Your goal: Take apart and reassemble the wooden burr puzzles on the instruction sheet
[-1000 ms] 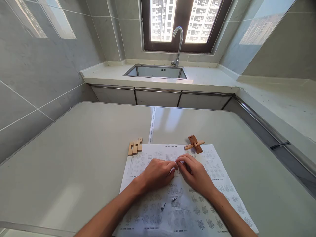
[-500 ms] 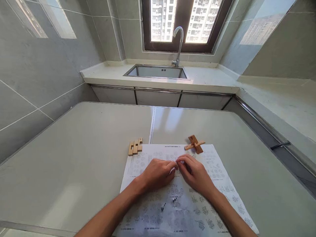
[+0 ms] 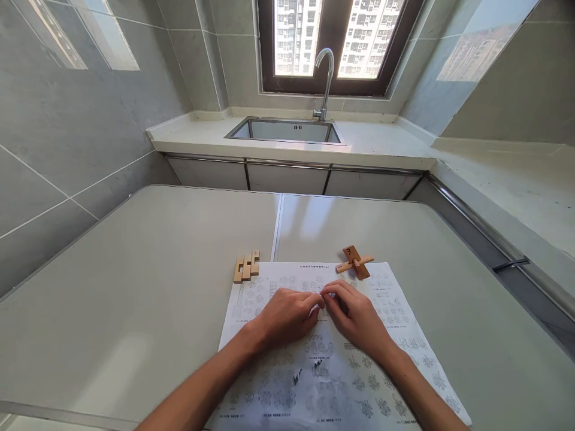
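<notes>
A large printed sheet (image 3: 332, 392) covered in small diagrams lies on the table. My left hand (image 3: 294, 312) rests on its upper middle with the fingers curled. Beside it, my right hand (image 3: 351, 311) is also curled, and the fingertips of both hands meet. Whether anything is between the fingers is hidden. Three notched light wooden pieces (image 3: 247, 267) stand side by side at the sheet's upper left corner. Near the upper right edge sits a darker wooden piece (image 3: 350, 254) crossed with a lighter wooden stick (image 3: 344, 266).
The pale table (image 3: 135, 287) has a seam running back from the sheet. Beyond it are a white counter (image 3: 381, 140), a sink (image 3: 287, 141) and a tall faucet (image 3: 330, 78) below a window. Tiled walls flank both sides.
</notes>
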A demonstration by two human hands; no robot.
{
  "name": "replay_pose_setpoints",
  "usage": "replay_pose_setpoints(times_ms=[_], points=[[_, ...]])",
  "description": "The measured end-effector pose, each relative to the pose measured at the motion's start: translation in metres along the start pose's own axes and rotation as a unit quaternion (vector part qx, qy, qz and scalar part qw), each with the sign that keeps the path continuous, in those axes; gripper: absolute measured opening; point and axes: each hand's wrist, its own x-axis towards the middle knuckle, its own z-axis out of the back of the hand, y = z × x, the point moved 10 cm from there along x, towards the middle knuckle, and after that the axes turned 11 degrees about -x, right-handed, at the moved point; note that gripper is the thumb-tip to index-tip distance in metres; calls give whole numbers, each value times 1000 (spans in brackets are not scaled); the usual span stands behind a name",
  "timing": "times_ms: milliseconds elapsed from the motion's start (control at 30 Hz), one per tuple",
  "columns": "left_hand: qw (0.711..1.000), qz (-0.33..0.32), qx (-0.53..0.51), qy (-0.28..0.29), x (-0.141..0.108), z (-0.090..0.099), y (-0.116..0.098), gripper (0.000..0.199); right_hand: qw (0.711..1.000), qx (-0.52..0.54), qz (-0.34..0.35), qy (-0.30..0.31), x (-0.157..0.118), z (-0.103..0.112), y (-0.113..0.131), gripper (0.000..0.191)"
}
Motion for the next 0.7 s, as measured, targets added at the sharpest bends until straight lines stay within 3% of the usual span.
replay_pose_setpoints(times_ms=[700], points=[[1000,-2,-10,-8,-1,1,0,18,1000,6,-2,4,1,0,2,18]])
